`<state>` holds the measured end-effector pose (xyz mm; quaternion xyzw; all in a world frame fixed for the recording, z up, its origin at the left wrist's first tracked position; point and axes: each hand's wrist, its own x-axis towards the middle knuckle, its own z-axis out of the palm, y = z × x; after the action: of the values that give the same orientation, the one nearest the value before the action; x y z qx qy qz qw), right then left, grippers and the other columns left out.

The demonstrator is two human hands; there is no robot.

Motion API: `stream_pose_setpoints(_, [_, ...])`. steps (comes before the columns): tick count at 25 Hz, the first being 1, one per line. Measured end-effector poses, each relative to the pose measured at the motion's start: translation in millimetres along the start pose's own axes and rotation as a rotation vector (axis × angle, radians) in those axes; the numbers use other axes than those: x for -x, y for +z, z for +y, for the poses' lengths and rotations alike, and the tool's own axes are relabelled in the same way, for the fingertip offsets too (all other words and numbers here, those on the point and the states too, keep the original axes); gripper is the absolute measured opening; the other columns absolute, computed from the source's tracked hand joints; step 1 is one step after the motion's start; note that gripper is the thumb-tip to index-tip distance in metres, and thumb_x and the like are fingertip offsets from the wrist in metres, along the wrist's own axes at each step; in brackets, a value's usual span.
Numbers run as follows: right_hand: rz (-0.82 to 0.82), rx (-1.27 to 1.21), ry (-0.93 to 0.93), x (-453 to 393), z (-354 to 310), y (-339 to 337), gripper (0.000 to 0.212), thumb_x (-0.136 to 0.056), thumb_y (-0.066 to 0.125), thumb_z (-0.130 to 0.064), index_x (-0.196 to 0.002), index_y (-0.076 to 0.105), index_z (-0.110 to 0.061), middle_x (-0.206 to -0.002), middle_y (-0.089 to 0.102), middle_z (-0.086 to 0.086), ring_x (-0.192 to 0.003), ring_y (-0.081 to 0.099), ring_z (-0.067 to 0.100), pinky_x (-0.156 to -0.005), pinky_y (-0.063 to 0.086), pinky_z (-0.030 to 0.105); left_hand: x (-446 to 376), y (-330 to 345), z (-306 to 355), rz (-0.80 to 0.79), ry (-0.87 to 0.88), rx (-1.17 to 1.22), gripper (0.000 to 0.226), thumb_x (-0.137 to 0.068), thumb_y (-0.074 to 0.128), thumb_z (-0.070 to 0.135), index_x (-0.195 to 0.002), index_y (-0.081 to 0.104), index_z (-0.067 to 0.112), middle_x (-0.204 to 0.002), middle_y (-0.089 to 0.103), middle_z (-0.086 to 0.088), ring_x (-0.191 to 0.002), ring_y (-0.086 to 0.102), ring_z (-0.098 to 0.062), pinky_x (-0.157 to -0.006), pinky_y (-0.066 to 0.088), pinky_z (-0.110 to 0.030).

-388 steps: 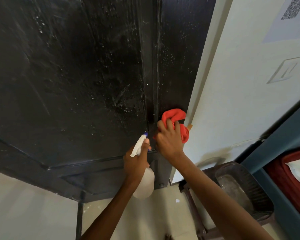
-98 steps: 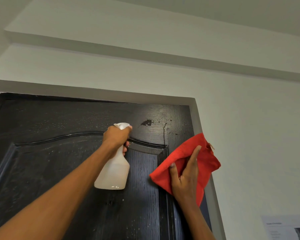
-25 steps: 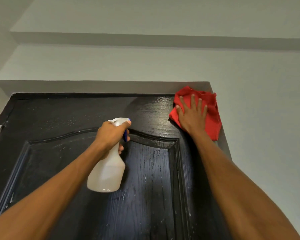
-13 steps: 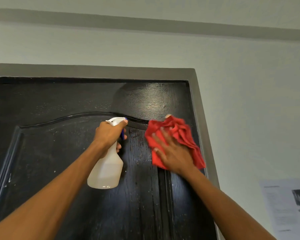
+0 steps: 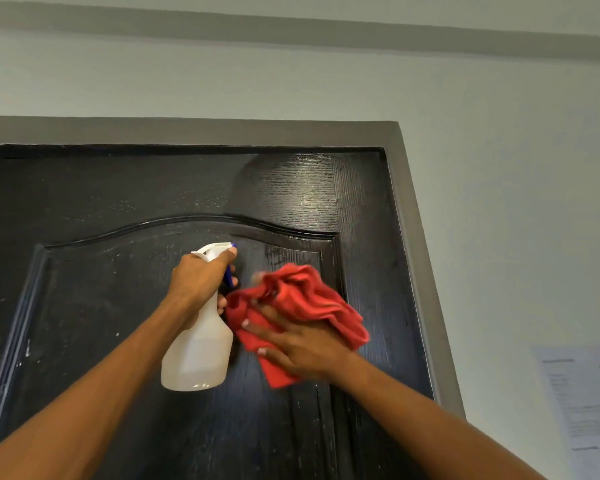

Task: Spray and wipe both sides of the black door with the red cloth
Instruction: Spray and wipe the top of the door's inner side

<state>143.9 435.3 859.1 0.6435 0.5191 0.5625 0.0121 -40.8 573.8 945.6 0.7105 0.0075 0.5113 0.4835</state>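
- My right grip [image 5: 302, 344], fingers spread flat, presses the cloth [image 5: 302, 306] on the door [image 5: 118, 306].
- My left grip [image 5: 198, 278] curls round the bottle [image 5: 198, 355], just beside the cloth.

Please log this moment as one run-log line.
left hand: grips spray bottle | right hand: presses red cloth on black door | stage: wiping upper panel

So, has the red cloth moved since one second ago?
Yes. The red cloth went from the top right corner of the black door down and left, beside the spray bottle.
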Motion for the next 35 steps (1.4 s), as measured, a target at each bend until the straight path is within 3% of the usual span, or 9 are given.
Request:
stream_pose_setpoints(2, [0.004, 0.014, -0.128, -10, 18, -9, 0.057, -0.106, 0.030, -0.057, -0.160, 0.031, -0.037, -0.167, 0.029, 0.001, -0.148, 0.040, 0.026, -0.116, 0.038, 0.042, -7, -8, 3, 0.027, 0.012, -0.002, 0.038, -0.094, 0.064, 0.044, -0.093, 0.072, 0.007, -0.075, 0.075, -0.014, -0.045, 0.056, -0.026, -0.048, 0.050, -0.031])
stream_pose_setpoints(5, [0.251, 0.152, 0.286, -43, 72, -35, 0.061, -0.102, 0.031, -0.060, -0.159, 0.033, -0.038, -0.168, 0.026, 0.000, -0.140, 0.050, 0.026, -0.103, 0.052, 0.044, -17, -26, 16, 0.022, 0.030, -0.019, 0.042, -0.095, 0.063, 0.045, -0.092, 0.071, 0.004, -0.079, 0.075, -0.013, -0.046, 0.056, -0.027, -0.047, 0.050, -0.031])
stream_pose_setpoints(10, [0.363, 0.101, 0.920, -137, 96, -58, 0.058, -0.107, 0.020, -0.057, -0.162, 0.014, -0.041, -0.172, 0.009, 0.003, -0.158, 0.003, 0.035, -0.125, -0.002, 0.059, -36, -72, 19, 0.011, 0.072, -0.068, 0.040, -0.096, 0.062, 0.047, -0.095, 0.069, 0.007, -0.085, 0.075, -0.012, -0.048, 0.058, -0.026, -0.048, 0.052, -0.032])
stream_pose_setpoints(13, [0.342, 0.036, 0.876, -201, 65, -59, 0.057, -0.107, 0.018, -0.057, -0.162, 0.013, -0.042, -0.173, 0.005, 0.001, -0.158, -0.002, 0.037, -0.123, -0.011, 0.057, -54, -107, 20, 0.050, 0.095, -0.087, 0.039, -0.095, 0.062, 0.048, -0.098, 0.068, 0.009, -0.087, 0.075, -0.012, -0.050, 0.060, -0.026, -0.048, 0.052, -0.031])
stream_pose_setpoints(18, [0.143, -0.081, 0.188, -242, 21, -46, 0.061, -0.103, 0.023, -0.049, -0.160, 0.033, -0.028, -0.169, 0.022, 0.006, -0.155, 0.024, 0.031, -0.126, 0.015, 0.044, -83, -141, 19, 0.078, 0.121, -0.087, 0.037, -0.096, 0.062, 0.047, -0.099, 0.068, 0.010, -0.085, 0.075, -0.012, -0.049, 0.060, -0.026, -0.045, 0.051, -0.030])
stream_pose_setpoints(20, [0.360, -0.053, 0.506, -222, 51, -50, 0.062, -0.103, 0.022, -0.048, -0.159, 0.035, -0.024, -0.167, 0.027, 0.006, -0.150, 0.035, 0.032, -0.121, 0.028, 0.045, -94, -147, 16, 0.054, 0.115, -0.069, 0.040, -0.096, 0.062, 0.048, -0.100, 0.068, 0.009, -0.087, 0.075, -0.013, -0.049, 0.059, -0.024, -0.045, 0.050, -0.029])
stream_pose_setpoints(23, [0.490, -0.006, 1.065, -188, 84, -59, 0.061, -0.107, 0.012, -0.054, -0.163, 0.020, -0.032, -0.171, 0.015, 0.003, -0.158, 0.010, 0.031, -0.126, 0.004, 0.057, -105, -149, 14, 0.028, 0.109, -0.051, 0.042, -0.096, 0.061, 0.049, -0.098, 0.069, 0.007, -0.087, 0.074, -0.013, -0.052, 0.059, -0.023, -0.047, 0.050, -0.029])
stream_pose_setpoints(28, [0.397, 0.049, 0.918, -204, 56, -52, 0.059, -0.106, 0.014, -0.058, -0.163, 0.011, -0.040, -0.173, 0.005, -0.001, -0.159, -0.003, 0.030, -0.125, -0.007, 0.055, -123, -144, 18, 0.050, 0.135, -0.002, 0.047, -0.096, 0.061, 0.051, -0.089, 0.069, 0.005, -0.072, 0.069, -0.010, -0.049, 0.058, -0.022, -0.048, 0.051, -0.029])
stream_pose_setpoints(35, [0.393, 0.022, 0.978, -211, 54, -53, 0.059, -0.106, 0.014, -0.060, -0.163, 0.010, -0.041, -0.173, 0.002, -0.001, -0.158, -0.005, 0.031, -0.124, -0.009, 0.057, -135, -148, 39, 0.006, 0.196, 0.050, 0.046, -0.094, 0.062, 0.053, -0.087, 0.067, 0.008, -0.076, 0.070, -0.012, -0.049, 0.057, -0.022, -0.047, 0.049, -0.029])
